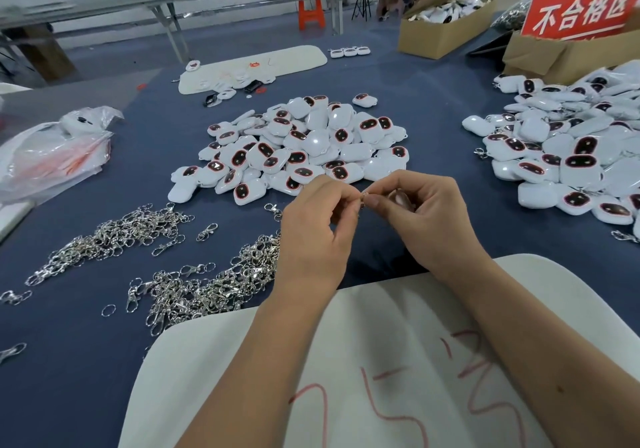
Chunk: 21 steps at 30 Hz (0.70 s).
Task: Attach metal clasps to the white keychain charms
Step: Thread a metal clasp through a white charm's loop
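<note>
My left hand (317, 226) pinches a small metal clasp (363, 201) between thumb and fingers. My right hand (429, 219) curls round a white keychain charm (401, 200) and its fingertips meet the clasp; most of the charm is hidden in the palm. A heap of white charms with dark oval faces (298, 146) lies just beyond my hands. A second heap of charms (568, 149) spreads at the right. Loose silver clasps (207, 288) lie piled left of my left wrist, with another pile of clasps (110, 236) farther left.
A white board with red writing (381, 361) lies under my forearms on the blue table. A plastic bag (52, 153) sits at the left edge. Cardboard boxes (436, 32) and a red sign (581, 7) stand at the back right. A white tray (294, 58) lies beyond the middle heap.
</note>
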Each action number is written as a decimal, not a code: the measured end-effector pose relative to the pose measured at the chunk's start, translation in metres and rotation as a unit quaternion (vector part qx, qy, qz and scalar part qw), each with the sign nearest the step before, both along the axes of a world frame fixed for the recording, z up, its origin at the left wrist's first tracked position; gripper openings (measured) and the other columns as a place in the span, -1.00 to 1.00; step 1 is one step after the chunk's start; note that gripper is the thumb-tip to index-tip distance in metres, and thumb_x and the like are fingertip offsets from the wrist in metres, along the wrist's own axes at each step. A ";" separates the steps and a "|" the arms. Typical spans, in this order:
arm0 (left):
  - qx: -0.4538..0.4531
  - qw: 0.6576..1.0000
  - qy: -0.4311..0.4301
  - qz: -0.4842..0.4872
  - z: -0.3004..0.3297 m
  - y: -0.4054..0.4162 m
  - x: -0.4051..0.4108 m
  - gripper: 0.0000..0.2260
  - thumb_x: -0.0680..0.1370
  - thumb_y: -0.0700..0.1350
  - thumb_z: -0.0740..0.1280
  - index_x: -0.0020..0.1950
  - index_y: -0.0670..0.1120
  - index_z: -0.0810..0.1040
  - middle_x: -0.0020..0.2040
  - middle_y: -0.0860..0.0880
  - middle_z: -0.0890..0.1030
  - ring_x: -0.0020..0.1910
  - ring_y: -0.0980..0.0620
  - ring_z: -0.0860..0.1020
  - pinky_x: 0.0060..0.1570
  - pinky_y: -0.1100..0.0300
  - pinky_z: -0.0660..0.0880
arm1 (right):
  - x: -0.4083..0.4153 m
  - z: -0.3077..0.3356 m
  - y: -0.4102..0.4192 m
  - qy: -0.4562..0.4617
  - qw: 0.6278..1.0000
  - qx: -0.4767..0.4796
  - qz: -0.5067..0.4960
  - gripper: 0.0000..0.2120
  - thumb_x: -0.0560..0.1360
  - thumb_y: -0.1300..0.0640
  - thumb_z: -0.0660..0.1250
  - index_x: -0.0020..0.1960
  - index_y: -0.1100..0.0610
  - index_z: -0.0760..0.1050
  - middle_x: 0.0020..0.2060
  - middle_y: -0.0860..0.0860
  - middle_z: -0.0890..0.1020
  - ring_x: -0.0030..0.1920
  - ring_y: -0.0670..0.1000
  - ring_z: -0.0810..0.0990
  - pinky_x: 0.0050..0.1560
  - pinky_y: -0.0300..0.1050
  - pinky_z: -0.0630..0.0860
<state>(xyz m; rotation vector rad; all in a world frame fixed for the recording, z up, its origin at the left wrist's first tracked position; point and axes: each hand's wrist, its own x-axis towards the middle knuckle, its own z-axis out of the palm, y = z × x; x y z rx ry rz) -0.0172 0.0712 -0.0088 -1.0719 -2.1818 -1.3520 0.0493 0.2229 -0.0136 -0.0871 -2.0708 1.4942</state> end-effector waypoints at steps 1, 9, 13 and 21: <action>-0.017 1.000 0.007 -0.002 0.000 -0.002 -0.002 -0.91 0.54 -0.30 0.40 -0.13 -0.14 0.62 -0.17 0.03 0.57 -0.17 0.07 0.51 -0.15 0.16 0.45 | 0.000 0.001 -0.002 0.006 0.999 0.032 -0.015 -0.93 0.53 0.31 0.51 -0.10 0.18 0.71 -0.43 -0.22 0.59 -0.45 -0.08 0.34 -0.33 -0.35 0.28; -0.096 0.993 0.053 -0.033 0.000 -0.010 -0.008 -0.92 0.59 -0.29 0.37 -0.05 -0.17 0.65 -0.13 -0.04 0.57 -0.14 -0.02 0.52 -0.10 0.06 0.46 | 0.001 0.001 -0.003 -0.007 0.990 0.136 -0.039 -0.92 0.49 0.30 0.55 -0.11 0.15 0.73 -0.37 -0.11 0.58 -0.38 -0.07 0.38 -0.28 -0.31 0.32; -0.097 0.994 0.051 -0.028 0.000 -0.009 -0.007 -0.92 0.59 -0.29 0.36 -0.06 -0.17 0.63 -0.13 -0.02 0.55 -0.15 -0.01 0.50 -0.11 0.11 0.43 | 0.002 0.003 -0.001 -0.012 0.986 0.164 -0.022 -0.91 0.49 0.32 0.54 -0.11 0.16 0.73 -0.28 -0.02 0.67 -0.30 -0.01 0.52 -0.22 -0.27 0.40; -0.066 0.997 0.030 -0.014 -0.001 -0.006 -0.005 -0.89 0.56 -0.31 0.35 -0.12 -0.13 0.55 -0.16 0.04 0.50 -0.21 0.06 0.43 -0.20 0.19 0.36 | 0.000 -0.001 -0.002 -0.012 0.994 0.104 -0.013 -0.91 0.51 0.25 0.54 -0.13 0.10 0.70 -0.41 0.10 0.59 -0.42 0.02 0.35 -0.33 -0.31 0.32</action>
